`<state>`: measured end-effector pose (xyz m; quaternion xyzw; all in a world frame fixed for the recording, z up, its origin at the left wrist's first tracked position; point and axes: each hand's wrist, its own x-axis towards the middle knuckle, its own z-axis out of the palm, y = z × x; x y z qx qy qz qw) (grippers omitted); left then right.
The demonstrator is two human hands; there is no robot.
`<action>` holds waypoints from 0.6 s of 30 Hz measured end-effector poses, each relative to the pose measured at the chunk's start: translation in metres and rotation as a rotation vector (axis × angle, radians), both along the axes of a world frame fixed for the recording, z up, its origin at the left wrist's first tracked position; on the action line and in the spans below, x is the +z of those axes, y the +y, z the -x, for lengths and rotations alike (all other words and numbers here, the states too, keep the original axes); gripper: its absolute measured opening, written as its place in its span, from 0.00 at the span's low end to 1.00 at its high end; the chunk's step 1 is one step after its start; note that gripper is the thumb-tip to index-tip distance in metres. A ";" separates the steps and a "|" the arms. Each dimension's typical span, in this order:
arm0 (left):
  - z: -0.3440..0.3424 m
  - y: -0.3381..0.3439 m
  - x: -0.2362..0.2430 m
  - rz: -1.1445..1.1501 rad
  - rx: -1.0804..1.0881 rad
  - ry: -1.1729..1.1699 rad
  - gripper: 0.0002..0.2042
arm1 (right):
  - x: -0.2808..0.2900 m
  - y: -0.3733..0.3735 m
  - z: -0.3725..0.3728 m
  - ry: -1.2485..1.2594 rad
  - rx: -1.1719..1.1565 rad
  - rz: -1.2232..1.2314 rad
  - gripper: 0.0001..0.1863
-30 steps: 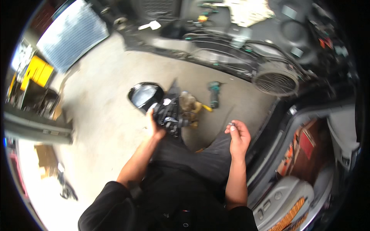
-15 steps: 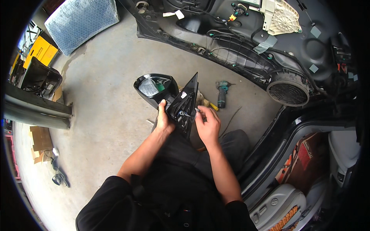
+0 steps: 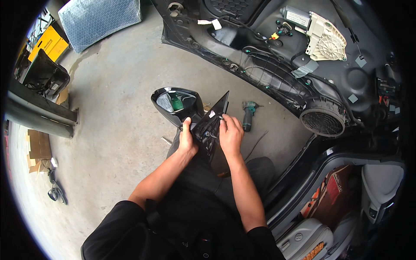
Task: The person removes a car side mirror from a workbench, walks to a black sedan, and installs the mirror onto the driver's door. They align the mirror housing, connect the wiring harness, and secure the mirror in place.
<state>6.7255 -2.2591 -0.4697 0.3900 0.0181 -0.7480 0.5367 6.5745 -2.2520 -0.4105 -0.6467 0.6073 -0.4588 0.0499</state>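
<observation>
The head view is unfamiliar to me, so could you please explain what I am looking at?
There is no machine here: these are a person's two bare hands, seen from a wide fisheye camera worn on the head and looking down, so straight edges bend. The left hand holds a glossy black car wing mirror. The right hand is at the mirror's triangular black base, its fingers pinching a small dark piece, too small to identify. A green-and-black cordless drill lies on the grey concrete floor. Beyond it stands a large black car door with its inner parts exposed.
</observation>
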 end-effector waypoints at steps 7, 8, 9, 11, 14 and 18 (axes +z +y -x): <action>0.000 -0.002 -0.001 0.005 -0.003 0.011 0.25 | -0.001 -0.001 0.002 0.032 0.010 0.014 0.10; 0.000 -0.002 -0.004 0.006 0.002 0.004 0.25 | -0.001 -0.002 0.002 0.034 0.016 0.015 0.10; 0.001 -0.002 -0.003 0.010 0.005 -0.004 0.25 | -0.001 -0.002 0.002 0.048 0.020 0.018 0.10; 0.002 -0.001 -0.002 0.010 0.003 -0.041 0.26 | -0.001 -0.002 0.003 0.076 0.029 0.024 0.10; 0.004 0.000 0.004 0.007 -0.003 -0.097 0.29 | 0.001 -0.002 0.004 0.114 0.018 0.016 0.10; 0.003 0.000 0.000 0.028 0.000 -0.082 0.27 | -0.003 -0.002 0.004 0.137 0.013 0.019 0.09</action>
